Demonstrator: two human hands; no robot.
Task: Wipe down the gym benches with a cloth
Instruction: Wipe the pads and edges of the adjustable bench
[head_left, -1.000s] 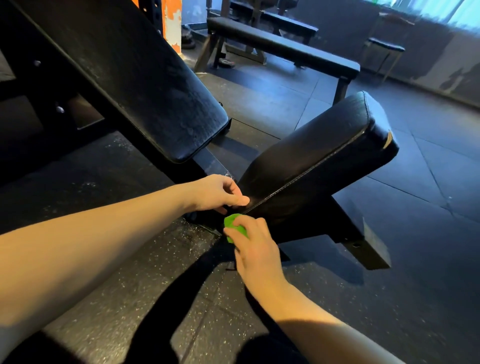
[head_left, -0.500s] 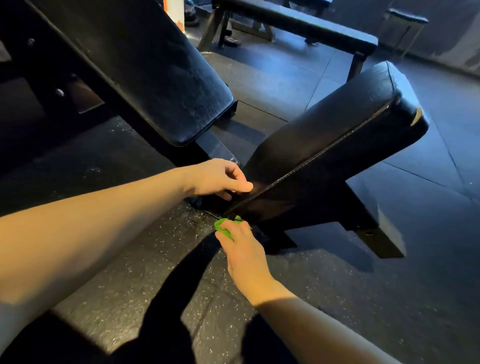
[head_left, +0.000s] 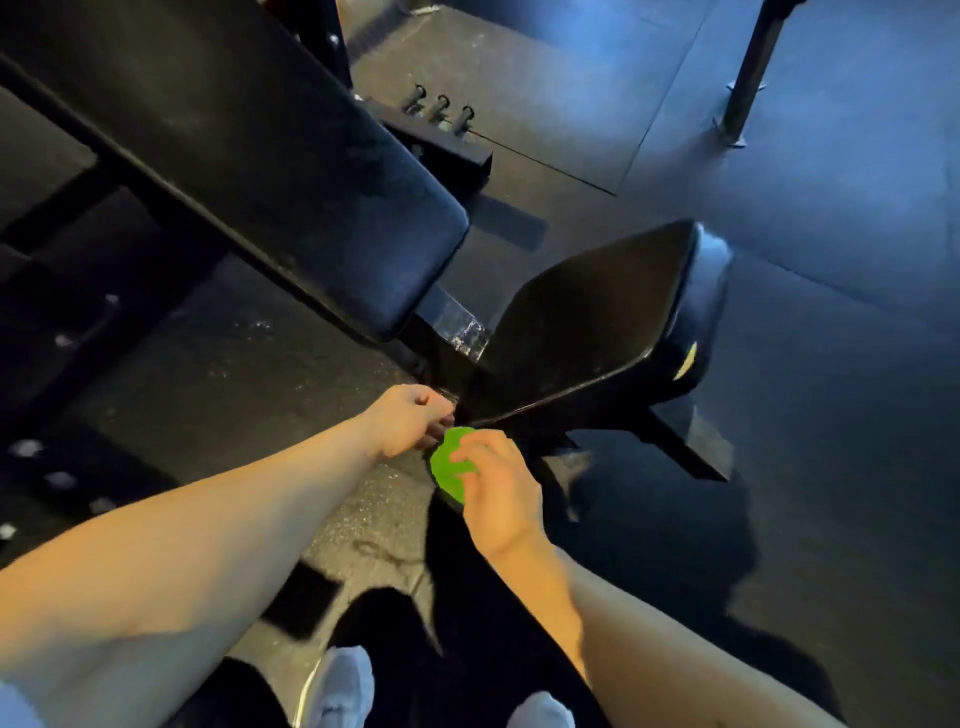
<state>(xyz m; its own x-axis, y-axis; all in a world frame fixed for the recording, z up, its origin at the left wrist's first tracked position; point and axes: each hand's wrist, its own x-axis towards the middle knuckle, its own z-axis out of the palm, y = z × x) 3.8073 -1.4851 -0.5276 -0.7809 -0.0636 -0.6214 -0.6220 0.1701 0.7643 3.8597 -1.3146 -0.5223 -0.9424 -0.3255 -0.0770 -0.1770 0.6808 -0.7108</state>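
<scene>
A black adjustable bench fills the view: its long inclined back pad runs from the upper left, and its tilted seat pad rises to the right. My left hand sits at the seat pad's narrow near tip, fingers curled on its edge. Just below it my right hand grips a bunched bright green cloth, held against the underside of the seat's near corner. The fingertips of both hands are partly lost in shadow.
The bench's frame foot sticks out to the right on the dark rubber floor. A low black bracket with three hooks lies behind the bench. A metal post stands at the top right. My white shoes are at the bottom.
My view has tipped down and closer over the bench. My right hand has lifted slightly with the cloth, up beside my left hand, which stays at the seat's tip.
</scene>
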